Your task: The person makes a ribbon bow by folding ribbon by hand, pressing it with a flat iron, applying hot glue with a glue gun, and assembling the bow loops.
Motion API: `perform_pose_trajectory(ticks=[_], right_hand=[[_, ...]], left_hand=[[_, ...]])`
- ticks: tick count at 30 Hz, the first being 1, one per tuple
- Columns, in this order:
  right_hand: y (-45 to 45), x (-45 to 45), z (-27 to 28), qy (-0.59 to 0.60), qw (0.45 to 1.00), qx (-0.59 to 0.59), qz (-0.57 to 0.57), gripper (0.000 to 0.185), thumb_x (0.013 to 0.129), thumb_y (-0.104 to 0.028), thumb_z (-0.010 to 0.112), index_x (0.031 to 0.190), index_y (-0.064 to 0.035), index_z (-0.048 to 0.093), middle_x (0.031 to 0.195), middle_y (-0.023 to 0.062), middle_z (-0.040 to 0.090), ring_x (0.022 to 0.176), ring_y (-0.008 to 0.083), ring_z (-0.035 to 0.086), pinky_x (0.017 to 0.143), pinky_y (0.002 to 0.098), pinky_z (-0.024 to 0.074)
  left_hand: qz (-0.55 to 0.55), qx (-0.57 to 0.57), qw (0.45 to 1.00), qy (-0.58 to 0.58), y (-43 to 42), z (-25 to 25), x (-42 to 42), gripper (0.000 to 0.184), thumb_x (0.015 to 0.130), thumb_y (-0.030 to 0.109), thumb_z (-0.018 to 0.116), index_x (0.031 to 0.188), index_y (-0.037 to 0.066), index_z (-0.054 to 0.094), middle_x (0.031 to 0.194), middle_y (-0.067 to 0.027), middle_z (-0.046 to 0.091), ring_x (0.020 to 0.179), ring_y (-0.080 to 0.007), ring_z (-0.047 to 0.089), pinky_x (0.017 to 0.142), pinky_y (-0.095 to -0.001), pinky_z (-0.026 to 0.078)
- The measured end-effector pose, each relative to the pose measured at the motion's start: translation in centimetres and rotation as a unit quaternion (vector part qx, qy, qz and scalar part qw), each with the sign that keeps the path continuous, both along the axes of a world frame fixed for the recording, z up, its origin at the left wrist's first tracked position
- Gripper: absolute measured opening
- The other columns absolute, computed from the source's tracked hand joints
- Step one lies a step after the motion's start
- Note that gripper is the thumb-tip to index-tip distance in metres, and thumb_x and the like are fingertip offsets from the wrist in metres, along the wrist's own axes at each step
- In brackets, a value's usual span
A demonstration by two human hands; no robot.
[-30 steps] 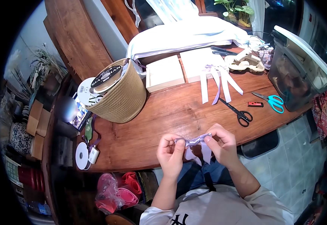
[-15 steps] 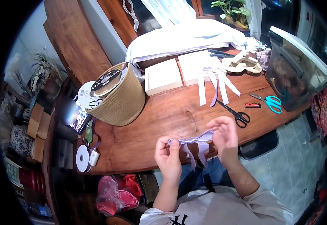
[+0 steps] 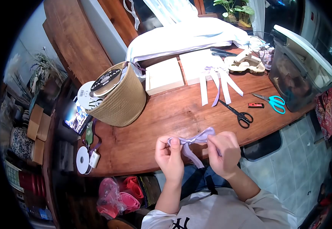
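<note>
A lavender ribbon bow is held above the table's front edge, with a tail hanging down. My left hand pinches the bow's left loop between thumb and fingers. On the other side my right hand is closed on the ribbon by the right loop; its fingers hide part of the other tail. Beyond my hands lie black scissors, a red cutter and teal-handled scissors. White and lavender ribbon strips drape over the front of a pale wooden box.
A woven basket with ribbon spools stands at the left. Behind it are a lit screen and a white spool. Another shallow wooden box, an egg carton and a lidded plastic bin are farther back.
My right hand opened off the right loop, then closed on the ribbon lower down. The bow's loops look more spread than at first. My left hand has kept its pinch.
</note>
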State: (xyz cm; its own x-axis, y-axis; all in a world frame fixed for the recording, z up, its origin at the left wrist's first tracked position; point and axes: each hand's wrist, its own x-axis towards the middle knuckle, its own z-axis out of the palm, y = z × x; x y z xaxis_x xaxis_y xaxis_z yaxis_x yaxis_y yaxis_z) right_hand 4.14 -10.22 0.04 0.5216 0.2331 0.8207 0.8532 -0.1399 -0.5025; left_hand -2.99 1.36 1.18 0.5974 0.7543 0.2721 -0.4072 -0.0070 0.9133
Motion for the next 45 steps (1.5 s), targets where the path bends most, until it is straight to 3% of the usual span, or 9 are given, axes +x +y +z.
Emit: perform_pose_trajectory(ticks=[3, 6, 10, 13, 18, 22, 32, 39, 45], right_hand=[[-0.1, -0.6, -0.2, 0.305, 0.923, 0.176, 0.153, 0.022, 0.076, 0.002, 0.059, 0.095, -0.0025, 0.052, 0.076, 0.0113, 0.058, 0.060, 0.0228, 0.055, 0.056, 0.0286, 0.0434], [-1.0, 0.8, 0.4, 0.647, 0.544, 0.309, 0.435, 0.019, 0.082, 0.000, 0.051, 0.101, -0.0014, 0.048, 0.075, 0.0106, 0.057, 0.061, 0.0154, 0.056, 0.056, 0.0252, 0.0450], [0.5, 0.2, 0.2, 0.584, 0.728, 0.235, 0.272, 0.022, 0.079, -0.007, 0.057, 0.100, -0.0002, 0.054, 0.087, 0.0111, 0.059, 0.077, 0.0210, 0.057, 0.065, 0.0272, 0.0454], [-0.6, 1.9, 1.3, 0.033, 0.995, -0.017, 0.092, 0.023, 0.071, -0.007, 0.065, 0.093, -0.0010, 0.061, 0.092, 0.0101, 0.060, 0.083, 0.0260, 0.056, 0.070, 0.0323, 0.0445], [-0.1, 0.6, 1.9, 0.187, 0.972, -0.016, 0.144, 0.024, 0.067, -0.003, 0.070, 0.090, -0.0021, 0.063, 0.083, 0.0077, 0.061, 0.080, 0.0195, 0.056, 0.066, 0.0280, 0.0442], [-0.1, -0.2, 1.7, 0.481, 0.813, 0.140, 0.297, 0.014, 0.080, 0.002, 0.060, 0.093, 0.0049, 0.061, 0.087, 0.0073, 0.061, 0.075, 0.0087, 0.058, 0.067, 0.0198, 0.0459], [-0.1, 0.0, 1.0, 0.486, 0.792, 0.228, 0.289, 0.017, 0.082, -0.001, 0.062, 0.098, 0.0040, 0.061, 0.079, 0.0057, 0.063, 0.066, 0.0073, 0.056, 0.059, 0.0195, 0.0454], [0.1, 0.3, 0.8, 0.466, 0.794, 0.228, 0.318, 0.015, 0.081, -0.001, 0.062, 0.095, 0.0020, 0.060, 0.077, 0.0038, 0.060, 0.062, 0.0053, 0.053, 0.055, 0.0177, 0.0428], [0.0, 0.3, 0.8, 0.489, 0.783, 0.240, 0.298, 0.009, 0.081, -0.003, 0.062, 0.080, -0.0019, 0.053, 0.065, 0.0023, 0.054, 0.050, 0.0038, 0.046, 0.044, 0.0167, 0.0350]], left_hand=[[-0.004, -0.046, 0.997, -0.054, -0.1, -0.8, 0.2, 0.016, 0.090, 0.016, 0.054, 0.084, 0.004, 0.046, 0.077, -0.0034, 0.054, 0.067, -0.0061, 0.048, 0.063, -0.0194, 0.039], [0.005, -0.068, 0.992, -0.104, -0.3, -0.9, 0.7, 0.017, 0.090, 0.017, 0.054, 0.085, 0.004, 0.045, 0.076, -0.0043, 0.054, 0.066, -0.0068, 0.048, 0.062, -0.0199, 0.039], [0.025, -0.028, 0.995, -0.088, 0.3, -1.1, 0.5, 0.016, 0.090, 0.015, 0.054, 0.085, 0.003, 0.046, 0.076, -0.0065, 0.055, 0.068, -0.0090, 0.050, 0.063, -0.0204, 0.040], [0.026, 0.014, 0.999, -0.045, 0.4, -0.2, 0.3, 0.015, 0.089, 0.014, 0.055, 0.084, 0.003, 0.046, 0.077, -0.0084, 0.057, 0.070, -0.0107, 0.051, 0.065, -0.0216, 0.041], [-0.021, 0.029, 0.999, -0.032, -0.1, 1.0, 0.6, 0.014, 0.088, 0.013, 0.057, 0.084, 0.002, 0.048, 0.080, -0.0103, 0.059, 0.074, -0.0121, 0.053, 0.070, -0.0234, 0.042], [-0.062, 0.054, 0.996, -0.021, -0.1, 0.7, 0.4, 0.016, 0.087, 0.016, 0.058, 0.088, 0.001, 0.051, 0.082, -0.0109, 0.060, 0.074, -0.0132, 0.054, 0.071, -0.0245, 0.043], [-0.442, -0.253, 0.860, -0.021, 1.5, -1.3, 0.4, 0.019, 0.088, 0.018, 0.055, 0.090, -0.001, 0.053, 0.073, -0.0090, 0.055, 0.065, -0.0170, 0.054, 0.062, -0.0292, 0.046], [-0.461, -0.434, 0.774, -0.013, 1.4, -1.5, 1.1, 0.011, 0.088, 0.010, 0.053, 0.090, -0.001, 0.053, 0.065, -0.0052, 0.049, 0.048, -0.0057, 0.038, 0.038, -0.0181, 0.026], [-0.424, -0.405, 0.810, -0.025, 0.9, -1.9, 0.5, 0.007, 0.087, 0.006, 0.054, 0.091, 0.001, 0.054, 0.064, -0.0017, 0.050, 0.046, -0.0038, 0.035, 0.038, -0.0162, 0.023]])
